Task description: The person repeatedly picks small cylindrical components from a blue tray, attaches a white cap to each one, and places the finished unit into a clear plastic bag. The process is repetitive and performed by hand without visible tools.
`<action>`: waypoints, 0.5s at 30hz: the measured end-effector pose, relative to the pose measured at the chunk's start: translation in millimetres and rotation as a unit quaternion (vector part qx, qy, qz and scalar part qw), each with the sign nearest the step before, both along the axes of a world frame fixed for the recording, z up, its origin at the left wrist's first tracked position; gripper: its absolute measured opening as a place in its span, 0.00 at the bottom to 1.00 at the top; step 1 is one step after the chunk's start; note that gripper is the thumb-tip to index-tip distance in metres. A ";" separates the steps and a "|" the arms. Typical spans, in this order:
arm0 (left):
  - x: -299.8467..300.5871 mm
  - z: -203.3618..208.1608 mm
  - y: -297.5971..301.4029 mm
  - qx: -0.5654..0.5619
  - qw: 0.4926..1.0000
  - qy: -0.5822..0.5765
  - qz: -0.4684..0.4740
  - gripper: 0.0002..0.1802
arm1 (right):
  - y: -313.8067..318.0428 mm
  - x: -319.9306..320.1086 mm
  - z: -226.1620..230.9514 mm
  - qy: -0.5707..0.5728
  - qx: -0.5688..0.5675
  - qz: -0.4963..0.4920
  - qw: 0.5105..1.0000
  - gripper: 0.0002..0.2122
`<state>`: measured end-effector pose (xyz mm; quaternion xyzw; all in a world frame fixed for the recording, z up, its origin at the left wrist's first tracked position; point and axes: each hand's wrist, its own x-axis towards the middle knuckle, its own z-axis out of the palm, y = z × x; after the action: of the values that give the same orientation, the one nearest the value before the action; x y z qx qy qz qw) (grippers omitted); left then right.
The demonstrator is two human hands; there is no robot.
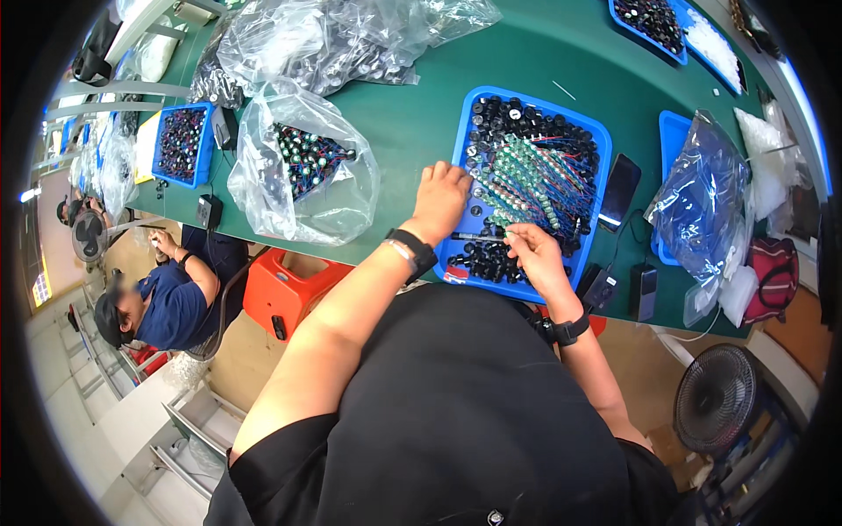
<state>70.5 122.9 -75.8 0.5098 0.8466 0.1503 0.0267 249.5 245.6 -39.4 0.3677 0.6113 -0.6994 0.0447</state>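
Note:
A blue tray (599,131) in front of me holds many small round black parts (504,112). On top of them lies a bundle of small green-and-silver round pieces with thin red and blue wires (535,171). My left hand (441,200) rests at the tray's left rim, fingers curled inward; what they hold, if anything, is hidden. Inside the tray's lower part, my right hand (537,254) is closed, its thumb and fingertips pinching the right end of a slim dark pen-like stick (476,236). The stick points left, toward the area below my left hand.
An open clear bag (342,206) of wired parts stands left on the green table (412,114), with another blue tray (209,145) beyond. A phone (620,188) and bagged goods (702,188) lie right. A co-worker (180,294) sits left near a red stool (281,294); a fan (717,394) stands right.

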 end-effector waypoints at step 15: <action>7.9 72.1 -6.4 0.111 0.619 -0.756 0.180 0.21 | 13.3 -22.6 25.5 0.107 -0.065 -0.022 0.992 0.10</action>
<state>78.4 116.5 -3.8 0.0526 0.5792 0.5771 0.5734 227.0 258.9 -13.9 0.3006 0.5574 -0.7738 -0.0119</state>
